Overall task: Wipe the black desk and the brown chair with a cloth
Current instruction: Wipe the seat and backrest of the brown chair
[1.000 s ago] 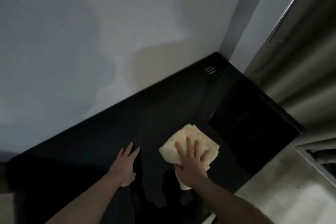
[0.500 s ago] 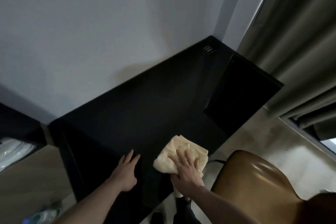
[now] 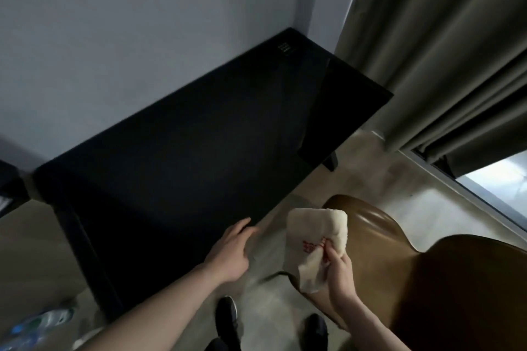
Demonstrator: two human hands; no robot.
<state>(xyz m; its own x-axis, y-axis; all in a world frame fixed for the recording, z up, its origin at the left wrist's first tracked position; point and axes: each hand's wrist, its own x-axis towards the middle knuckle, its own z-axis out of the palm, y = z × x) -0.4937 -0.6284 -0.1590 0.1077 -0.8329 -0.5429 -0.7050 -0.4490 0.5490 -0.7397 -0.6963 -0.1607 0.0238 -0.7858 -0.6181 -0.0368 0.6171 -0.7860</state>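
Observation:
The black desk (image 3: pixel 185 151) stands against the grey wall and runs into the corner. My left hand (image 3: pixel 232 251) lies at the desk's near edge with its fingers straight. My right hand (image 3: pixel 339 268) pinches a cream cloth (image 3: pixel 310 236) with red print, held in the air off the desk. The cloth hangs in front of the seat of the brown chair (image 3: pixel 427 279), which stands at the right, close to the desk's front edge.
A black panel (image 3: pixel 342 111) lies on the desk's right end. Grey-brown curtains (image 3: pixel 442 51) hang at the right over a window. My dark shoes (image 3: pixel 228 319) stand on the concrete floor. Plastic bottles (image 3: pixel 37 322) lie at the lower left.
My right hand has lifted the cloth off the desk and carried it right, over the chair. My left hand slid back to the desk's edge. The view has pulled back and down.

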